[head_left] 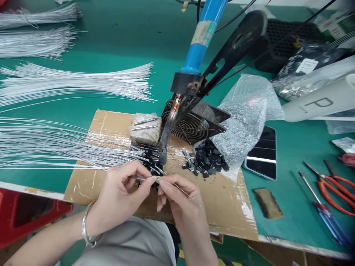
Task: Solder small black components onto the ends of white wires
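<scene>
My left hand (122, 192) pinches with thumb and forefinger a thin pale wire (188, 195). Fingertip to fingertip with it, my right hand (184, 201) is closed on the same strand, whose free end slants down to the right over that hand. The join between the fingers is too small to make out. Just beyond my fingertips lie small black connector pieces with wire ends (152, 157). From there a spread of white wires (91, 151) runs off to the left. Above them a blue-handled soldering iron (192, 61) is fixed in a black metal arm (233, 46), tip pointing down.
Cardboard (222, 207) covers the green table under my hands. A gritty block (146, 135) and a black fan (191, 127) stand behind. Small black parts (209, 159) spill from a bubble-wrap bag (244, 107). Rightward lie a phone (262, 151), screwdriver (323, 210) and orange-handled pliers (330, 188).
</scene>
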Demonstrator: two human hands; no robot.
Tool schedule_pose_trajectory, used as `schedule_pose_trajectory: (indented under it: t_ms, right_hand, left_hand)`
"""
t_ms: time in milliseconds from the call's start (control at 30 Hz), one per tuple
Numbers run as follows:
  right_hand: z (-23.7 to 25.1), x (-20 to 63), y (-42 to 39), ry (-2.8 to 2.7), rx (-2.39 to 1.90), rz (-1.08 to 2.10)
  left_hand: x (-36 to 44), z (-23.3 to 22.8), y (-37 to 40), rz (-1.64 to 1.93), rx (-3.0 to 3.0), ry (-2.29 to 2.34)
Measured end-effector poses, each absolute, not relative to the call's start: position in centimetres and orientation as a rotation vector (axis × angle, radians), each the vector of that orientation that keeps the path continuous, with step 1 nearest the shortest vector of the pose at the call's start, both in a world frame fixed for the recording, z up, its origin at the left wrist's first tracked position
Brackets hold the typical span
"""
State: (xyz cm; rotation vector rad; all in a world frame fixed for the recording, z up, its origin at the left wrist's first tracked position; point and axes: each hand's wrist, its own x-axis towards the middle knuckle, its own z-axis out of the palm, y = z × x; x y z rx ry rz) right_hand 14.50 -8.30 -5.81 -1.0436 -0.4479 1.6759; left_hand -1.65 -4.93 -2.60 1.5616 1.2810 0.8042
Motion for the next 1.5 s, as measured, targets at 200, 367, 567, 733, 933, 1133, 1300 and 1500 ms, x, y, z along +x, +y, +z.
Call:
schedule_pose_trajectory:
  t_ms: [200, 367, 567, 733, 933, 1133, 1300, 1500]
  right_hand:
    - [-5.8, 14.0, -8.8, -0.382, -1.023, 1.632]
    - [-6.0, 12.9, -8.7, -0.305, -1.001, 1.565]
    - [-5.8, 11.9, -9.0, -0.334, -1.073, 1.481]
    - [-6.4, 15.1, -8.8, -0.805, -1.595, 0.835]
    - [-8.6, 19.4, -7.8, -1.533, -1.854, -0.021]
    - [-8.6, 19.0, -8.0, -1.53, -1.822, 0.035]
    - [-8.2, 18.1, -8.6, -1.091, -1.85, 0.348]
    - [-6.3, 16.6, -8.5, -0.822, -1.604, 0.682]
  left_hand:
    - [-1.3, -3.1, -5.3, 0.858, 1.558, 1.309]
    - [-1.1, -3.6, -5.6, 0.861, 1.49, 1.324]
    - [-1.0, -3.5, -5.5, 0.86, 1.431, 1.319]
    - [-1.4, -3.3, -5.0, 0.86, 1.409, 1.376]
    - [-1.8, -3.2, -4.8, 0.86, 1.423, 1.362]
    - [-1.9, -2.7, -4.7, 0.839, 1.417, 1.355]
    - [-1.7, -2.3, -4.5, 0.852, 1.421, 1.339]
    - [-1.6, -1.8, -4.0, 0.84, 1.465, 1.336]
